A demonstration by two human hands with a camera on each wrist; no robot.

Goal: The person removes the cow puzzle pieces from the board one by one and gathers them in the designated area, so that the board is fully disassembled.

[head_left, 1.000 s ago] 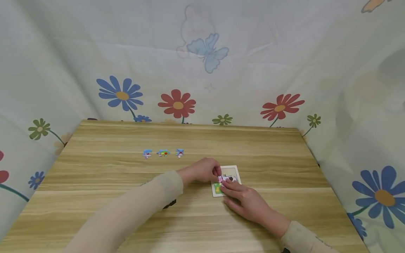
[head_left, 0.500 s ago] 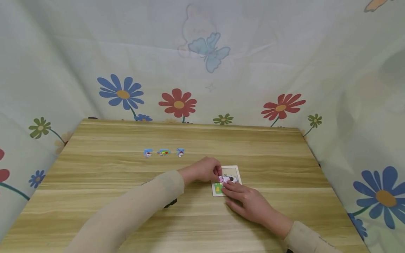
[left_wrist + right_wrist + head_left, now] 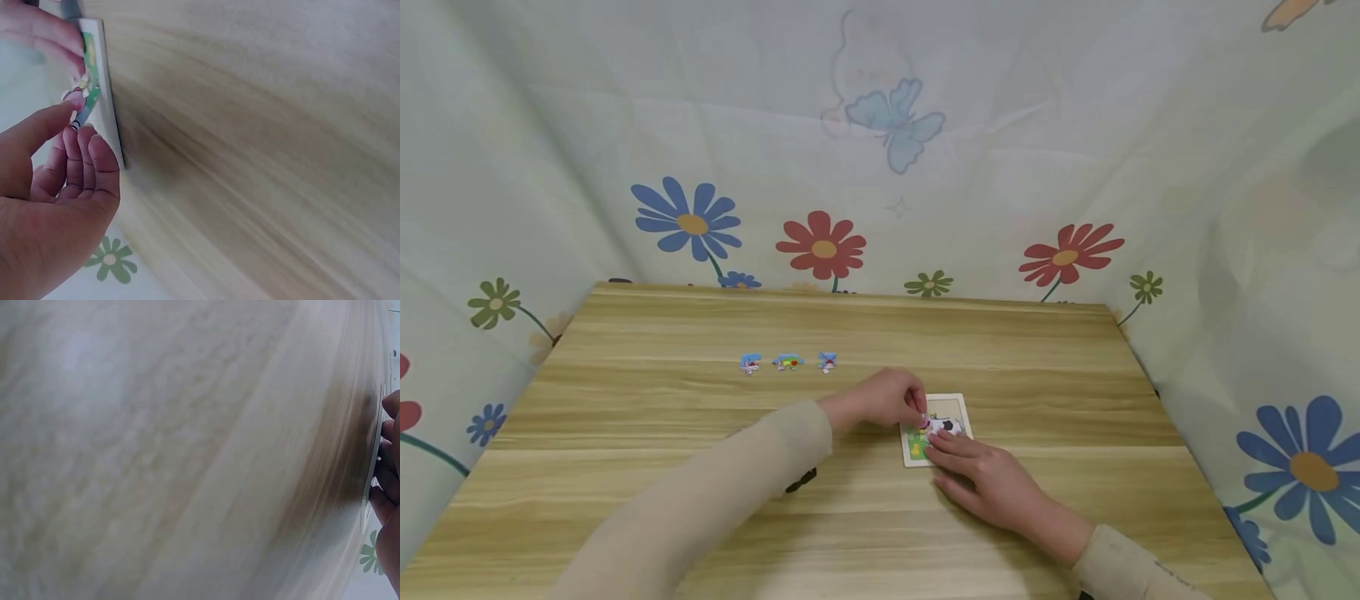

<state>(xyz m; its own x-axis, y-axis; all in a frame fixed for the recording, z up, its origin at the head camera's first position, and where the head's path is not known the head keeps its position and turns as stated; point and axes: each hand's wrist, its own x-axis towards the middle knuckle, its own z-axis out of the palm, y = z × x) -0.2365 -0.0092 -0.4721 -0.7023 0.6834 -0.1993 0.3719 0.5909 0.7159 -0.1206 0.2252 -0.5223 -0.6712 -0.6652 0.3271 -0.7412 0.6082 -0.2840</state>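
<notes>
A small white-framed jigsaw puzzle board (image 3: 953, 397) lies on the wooden table, with a picture partly filled in: green at the lower left, a black-and-white patch at the middle. My left hand (image 3: 887, 398) is at the board's left edge. Between its thumb and fingers it pinches a puzzle piece (image 3: 86, 111), tilted against the board in the left wrist view. My right hand (image 3: 996, 487) comes in from the lower right, its fingers extended and resting on the picture, hiding the lower right part of the board. Only the curved fingers (image 3: 386, 465) at the board's edge show in the right wrist view.
Three loose puzzle pieces lie in a row farther back and left: one blue and white (image 3: 750, 363), one blue, green and red (image 3: 788, 362), one blue (image 3: 827, 361). A flower-printed cloth (image 3: 895, 192) stands around the table's back and sides.
The left fingertips have shifted slightly down and right over the board's left side, covering more of the pink part there. The right hand stays nearly still on the picture.
</notes>
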